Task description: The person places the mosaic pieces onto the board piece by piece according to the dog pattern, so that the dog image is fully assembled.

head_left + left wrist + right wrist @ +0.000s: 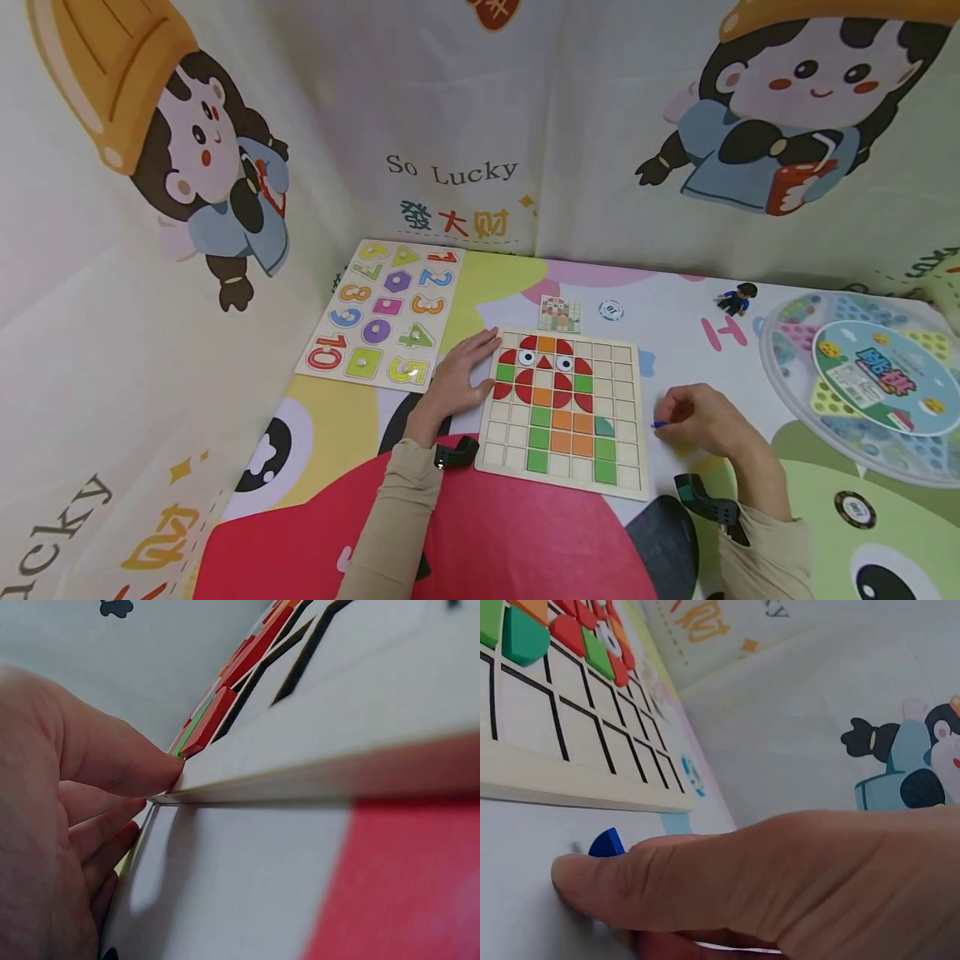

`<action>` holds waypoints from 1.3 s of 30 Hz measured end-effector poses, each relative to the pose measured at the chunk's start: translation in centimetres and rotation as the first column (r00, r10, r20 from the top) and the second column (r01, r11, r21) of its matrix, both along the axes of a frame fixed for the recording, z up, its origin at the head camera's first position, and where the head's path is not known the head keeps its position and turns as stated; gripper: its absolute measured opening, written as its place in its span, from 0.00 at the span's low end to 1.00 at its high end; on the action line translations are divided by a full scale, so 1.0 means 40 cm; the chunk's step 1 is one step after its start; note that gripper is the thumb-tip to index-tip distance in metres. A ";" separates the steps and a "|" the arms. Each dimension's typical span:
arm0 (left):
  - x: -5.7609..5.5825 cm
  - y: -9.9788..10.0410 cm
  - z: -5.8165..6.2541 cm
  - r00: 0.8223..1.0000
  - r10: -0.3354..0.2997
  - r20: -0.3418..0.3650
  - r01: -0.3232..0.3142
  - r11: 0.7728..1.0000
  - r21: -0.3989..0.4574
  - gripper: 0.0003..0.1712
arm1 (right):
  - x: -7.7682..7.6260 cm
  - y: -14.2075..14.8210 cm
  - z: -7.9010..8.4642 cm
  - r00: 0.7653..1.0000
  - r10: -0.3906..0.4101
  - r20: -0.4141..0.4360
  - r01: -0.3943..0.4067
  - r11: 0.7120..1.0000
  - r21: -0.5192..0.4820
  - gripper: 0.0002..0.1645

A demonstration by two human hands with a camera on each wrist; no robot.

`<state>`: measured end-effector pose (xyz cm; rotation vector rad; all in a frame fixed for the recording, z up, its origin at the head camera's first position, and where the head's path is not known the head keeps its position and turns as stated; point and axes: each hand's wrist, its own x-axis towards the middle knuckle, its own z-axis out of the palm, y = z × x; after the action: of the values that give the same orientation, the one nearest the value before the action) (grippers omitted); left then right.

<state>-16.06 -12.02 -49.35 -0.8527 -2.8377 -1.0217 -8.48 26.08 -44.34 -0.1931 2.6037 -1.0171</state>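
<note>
A wooden grid board (625, 383) lies on the table, partly filled with red, green and orange pieces that form an owl-like figure with two eye pieces. A teal quarter-round piece (603, 427) sits in its right part. My left hand (459, 377) rests at the board's left edge; in the left wrist view its thumb (124, 759) touches that edge. To the right of the board my right hand (703, 418) pinches a small blue quarter-round piece (607, 844) between thumb and fingers, apart from the board. Part of the blue piece is hidden by the thumb.
Behind the board lie a small picture card (560, 314) and a white-blue chip (611, 310). A number puzzle board (386, 308) is at left. A toy figure (737, 298), a round game box (795, 417) and a black chip (855, 509) lie at right. Printed cloth (600, 167) hangs behind.
</note>
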 end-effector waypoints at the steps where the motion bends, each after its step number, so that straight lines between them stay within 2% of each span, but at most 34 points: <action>1: 0.000 0.000 0.000 1.000 0.000 -0.002 0.000 1.000 0.000 0.39 | 0.000 -0.002 0.001 1.000 -0.007 -0.009 0.007 1.000 -0.003 0.10; 5: -0.001 -0.001 -0.001 1.000 0.003 -0.005 -0.003 1.000 -0.006 0.39 | -0.004 -0.006 0.004 0.996 -0.019 -0.082 0.016 0.999 -0.041 0.07; 9: -0.001 -0.003 0.000 1.000 0.002 -0.002 -0.002 1.000 -0.006 0.39 | -0.009 -0.017 0.011 0.988 0.042 -0.146 -0.067 0.983 -0.169 0.06; 12: -0.002 -0.003 0.001 1.000 0.001 0.000 -0.001 1.000 -0.007 0.39 | -0.013 -0.034 0.016 0.986 0.123 -0.116 -0.148 0.958 -0.245 0.09; 16: -0.003 -0.004 0.000 1.000 -0.002 -0.003 0.002 1.000 -0.002 0.39 | -0.019 -0.060 0.017 0.982 0.189 -0.022 -0.188 0.950 -0.248 0.08; 22: -0.004 -0.004 -0.002 1.000 0.000 -0.010 0.000 1.000 -0.004 0.39 | -0.018 -0.097 0.015 0.992 0.128 -0.007 -0.127 0.980 -0.153 0.03; 25: -0.005 -0.006 0.000 1.000 -0.002 -0.007 0.002 1.000 -0.004 0.39 | -0.017 -0.110 0.016 0.995 0.096 -0.012 -0.097 0.988 -0.122 0.04; 34: -0.006 -0.009 -0.003 1.000 0.001 -0.007 -0.001 1.000 -0.005 0.39 | -0.022 -0.125 0.010 0.996 0.034 -0.080 -0.042 0.995 -0.090 0.07; 39: -0.007 -0.009 -0.002 1.000 0.001 -0.006 -0.001 1.000 -0.009 0.39 | -0.026 -0.142 -0.001 0.996 0.015 -0.085 -0.023 0.996 -0.089 0.10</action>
<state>-16.33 -12.37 -49.41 -0.8541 -2.8400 -1.0051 -9.52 20.41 -44.40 -0.2878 2.6269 -1.1442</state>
